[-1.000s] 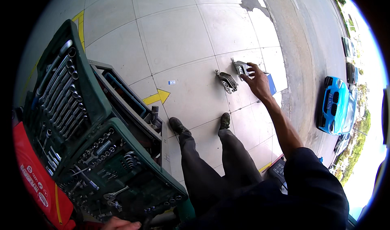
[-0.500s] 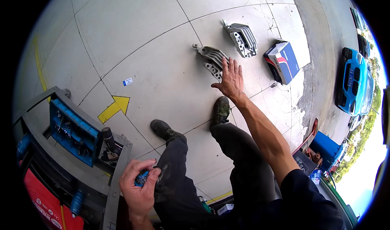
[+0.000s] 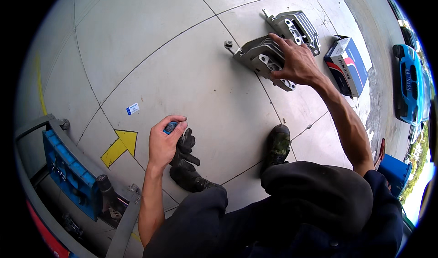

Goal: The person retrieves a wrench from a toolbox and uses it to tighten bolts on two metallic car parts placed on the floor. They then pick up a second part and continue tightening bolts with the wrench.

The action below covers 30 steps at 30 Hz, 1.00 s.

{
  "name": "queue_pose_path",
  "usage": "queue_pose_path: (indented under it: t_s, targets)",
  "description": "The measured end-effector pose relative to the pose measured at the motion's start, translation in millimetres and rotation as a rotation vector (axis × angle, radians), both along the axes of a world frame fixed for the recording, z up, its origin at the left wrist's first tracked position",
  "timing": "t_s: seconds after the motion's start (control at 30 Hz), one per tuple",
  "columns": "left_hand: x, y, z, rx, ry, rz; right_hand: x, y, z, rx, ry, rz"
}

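Observation:
In front of me on the floor stand two grey metal brackets with fins. My right hand point(image 3: 300, 62) reaches over the nearer bracket point(image 3: 256, 52), thumb and fingers spread across its right end; whether they press on it I cannot tell. Close behind, the farther bracket point(image 3: 306, 24) is partly hidden by that hand and the nearer bracket. Lower left, my left hand point(image 3: 162, 141) is closed round a bunched dark work glove point(image 3: 186, 145) with a blue part. Its dark fingers hang below my grip, above my left shoe.
A blue and white box point(image 3: 349, 68) lies to the right of the brackets. At left stands a metal cart point(image 3: 125, 221) with a blue tray point(image 3: 68, 171). A small blue-white card point(image 3: 132, 109) and a yellow arrow point(image 3: 121, 146) mark the floor. A blue car point(image 3: 413, 84) is parked far right.
My view has dropped closer to the floor, with my knees bent. My right hand has come down over the nearer bracket. My left hand has moved forward with the glove, whose fingers now show.

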State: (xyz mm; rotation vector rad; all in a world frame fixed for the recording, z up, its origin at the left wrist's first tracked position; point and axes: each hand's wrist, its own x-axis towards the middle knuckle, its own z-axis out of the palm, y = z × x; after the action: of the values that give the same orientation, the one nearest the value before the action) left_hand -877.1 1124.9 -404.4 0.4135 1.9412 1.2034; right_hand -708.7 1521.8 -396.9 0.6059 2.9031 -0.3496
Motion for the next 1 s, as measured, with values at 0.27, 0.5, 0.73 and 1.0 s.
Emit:
queue_pose_path:
  t_s: [0.27,0.5,0.73,1.0]
  targets:
    - [0,-18,-3,0.019,0.000,0.130,-21,20,13,-0.149,-0.146,0.117]
    - [13,-9,-24,-0.007,-0.015,0.087,-24,-37,-1,-0.185,0.240,0.339]
    - [13,19,-34,-0.174,0.208,-0.008,34,-6,-14,-0.558,0.350,0.127]
    - [44,74,-64,-0.302,0.475,-0.248,33,-38,-44,-1.013,0.642,-0.395]
